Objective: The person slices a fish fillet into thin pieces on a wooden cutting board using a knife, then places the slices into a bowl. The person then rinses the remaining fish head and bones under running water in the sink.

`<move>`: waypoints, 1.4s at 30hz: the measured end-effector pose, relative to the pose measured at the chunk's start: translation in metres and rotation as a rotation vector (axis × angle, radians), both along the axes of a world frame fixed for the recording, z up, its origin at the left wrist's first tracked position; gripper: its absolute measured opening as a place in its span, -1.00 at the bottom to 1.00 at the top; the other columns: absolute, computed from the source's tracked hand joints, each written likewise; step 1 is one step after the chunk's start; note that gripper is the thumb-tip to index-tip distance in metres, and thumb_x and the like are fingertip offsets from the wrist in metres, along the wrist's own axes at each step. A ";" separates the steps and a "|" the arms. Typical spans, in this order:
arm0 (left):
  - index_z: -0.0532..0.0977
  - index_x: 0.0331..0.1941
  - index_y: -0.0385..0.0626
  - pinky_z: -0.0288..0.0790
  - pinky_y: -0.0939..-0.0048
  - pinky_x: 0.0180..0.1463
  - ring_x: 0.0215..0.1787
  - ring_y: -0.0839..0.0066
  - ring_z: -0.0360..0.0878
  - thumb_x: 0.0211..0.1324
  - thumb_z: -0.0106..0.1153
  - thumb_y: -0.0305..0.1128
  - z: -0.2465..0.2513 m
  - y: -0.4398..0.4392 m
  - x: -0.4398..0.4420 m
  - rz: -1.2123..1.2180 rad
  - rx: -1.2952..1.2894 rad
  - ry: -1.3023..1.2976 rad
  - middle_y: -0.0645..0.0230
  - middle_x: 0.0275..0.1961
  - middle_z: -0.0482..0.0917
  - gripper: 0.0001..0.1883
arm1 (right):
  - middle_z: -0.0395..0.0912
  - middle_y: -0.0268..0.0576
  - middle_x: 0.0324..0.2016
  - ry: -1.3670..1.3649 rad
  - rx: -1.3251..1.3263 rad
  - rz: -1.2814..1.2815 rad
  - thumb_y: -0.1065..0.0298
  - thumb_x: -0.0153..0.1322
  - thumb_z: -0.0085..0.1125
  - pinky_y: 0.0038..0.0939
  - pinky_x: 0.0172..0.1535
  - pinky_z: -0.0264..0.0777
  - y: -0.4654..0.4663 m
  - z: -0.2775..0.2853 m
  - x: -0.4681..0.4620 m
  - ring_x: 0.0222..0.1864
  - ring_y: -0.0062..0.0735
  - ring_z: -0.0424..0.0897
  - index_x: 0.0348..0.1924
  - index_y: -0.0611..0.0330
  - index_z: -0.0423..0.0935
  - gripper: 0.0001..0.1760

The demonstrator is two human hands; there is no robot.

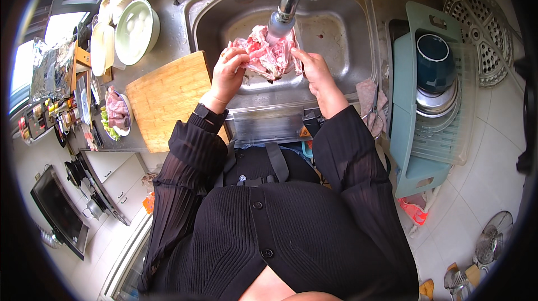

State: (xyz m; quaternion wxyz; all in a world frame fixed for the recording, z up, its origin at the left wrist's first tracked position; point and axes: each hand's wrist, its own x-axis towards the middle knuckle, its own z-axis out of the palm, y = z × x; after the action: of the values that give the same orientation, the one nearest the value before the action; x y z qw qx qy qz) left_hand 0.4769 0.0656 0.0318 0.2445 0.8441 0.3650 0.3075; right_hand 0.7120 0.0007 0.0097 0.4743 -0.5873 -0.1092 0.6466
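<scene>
Over a stainless-steel sink (336, 74), both hands hold a piece of raw meat with bone (269, 55), pink with whitish parts. My left hand (229, 69) grips its left edge with curled fingers. At its right edge is my right hand (313, 69), thumb uppermost, the fingers partly hidden behind the wrist and meat. The chrome faucet (290, 0) hangs directly above, and its pale spout end overlaps the meat in view. Water seems to fall onto the meat.
Left of the sink lies a wooden cutting board (168, 101); beyond it stand a bowl of cut meat (129, 109) and a pale green bowl (153, 34) holding whitish round items in liquid. To the right are scissors (374, 107) on a cloth (380, 118) and a blue-green dish rack (401, 133) with bowls.
</scene>
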 end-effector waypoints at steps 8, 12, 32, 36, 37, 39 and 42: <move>0.58 -0.26 -0.13 0.48 0.24 0.13 -0.05 0.18 0.60 -0.01 0.26 -0.69 0.001 -0.001 -0.001 0.001 -0.005 -0.010 0.27 -0.17 0.64 -0.77 | 0.69 -0.36 -0.41 0.033 0.002 0.015 0.08 0.46 0.35 -0.54 -0.21 0.33 -0.002 0.002 0.000 -0.35 -0.68 0.54 -0.31 0.31 0.71 -0.62; 0.58 -0.26 -0.14 0.49 0.25 0.12 -0.05 0.18 0.60 -0.03 0.26 -0.70 0.000 -0.002 -0.002 -0.002 -0.009 -0.015 0.28 -0.17 0.64 -0.76 | 0.69 -0.35 -0.40 0.030 -0.005 0.012 0.09 0.46 0.35 -0.55 -0.22 0.33 -0.003 0.001 0.000 -0.35 -0.68 0.54 -0.31 0.32 0.71 -0.62; 0.58 -0.28 -0.13 0.49 0.24 0.11 -0.08 0.18 0.60 -0.05 0.27 -0.71 0.003 0.001 0.004 0.000 0.003 -0.006 0.30 -0.18 0.64 -0.76 | 0.66 -0.40 -0.39 -0.001 -0.046 0.050 0.12 0.48 0.32 -0.55 -0.32 0.27 -0.001 -0.001 0.006 -0.42 -0.71 0.48 -0.20 0.28 0.73 -0.67; 0.59 -0.28 -0.11 0.49 0.24 0.10 -0.06 0.18 0.61 -0.04 0.27 -0.70 0.002 0.018 0.006 0.033 0.003 -0.010 0.29 -0.18 0.65 -0.76 | 0.61 -0.42 -0.46 -0.024 0.021 0.036 0.13 0.48 0.32 -0.54 -0.35 0.24 0.019 -0.001 0.006 -0.46 -0.70 0.43 -0.29 0.25 0.72 -0.69; 0.59 -0.28 -0.11 0.49 0.24 0.10 -0.06 0.18 0.61 -0.04 0.27 -0.70 0.001 0.022 0.006 0.043 0.003 -0.010 0.28 -0.18 0.65 -0.76 | 0.60 -0.43 -0.47 -0.018 0.036 0.033 0.13 0.48 0.32 -0.53 -0.35 0.23 0.024 0.000 0.007 -0.47 -0.69 0.42 -0.31 0.24 0.71 -0.69; 0.59 -0.28 -0.12 0.45 0.20 0.22 -0.05 0.16 0.62 -0.06 0.29 -0.70 0.000 0.031 0.007 0.047 0.011 -0.004 0.26 -0.17 0.66 -0.75 | 0.55 -0.41 -0.56 -0.037 0.061 0.012 0.10 0.45 0.33 -0.48 -0.37 0.26 0.033 0.002 0.007 -0.52 -0.65 0.42 -0.47 0.26 0.65 -0.62; 0.59 -0.28 -0.16 0.41 0.17 0.32 -0.06 0.15 0.63 -0.08 0.31 -0.70 0.000 0.039 0.009 0.045 0.030 -0.002 0.24 -0.17 0.66 -0.75 | 0.50 -0.42 -0.60 -0.043 0.061 0.031 0.11 0.46 0.32 -0.49 -0.40 0.20 0.042 0.009 0.008 -0.55 -0.65 0.38 -0.52 0.20 0.60 -0.62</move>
State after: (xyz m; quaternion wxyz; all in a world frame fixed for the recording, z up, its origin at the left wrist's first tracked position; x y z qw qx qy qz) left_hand 0.4860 0.1048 0.0316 0.2251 0.8389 0.3791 0.3191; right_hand 0.7204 0.0424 0.0187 0.4797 -0.5846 -0.1483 0.6373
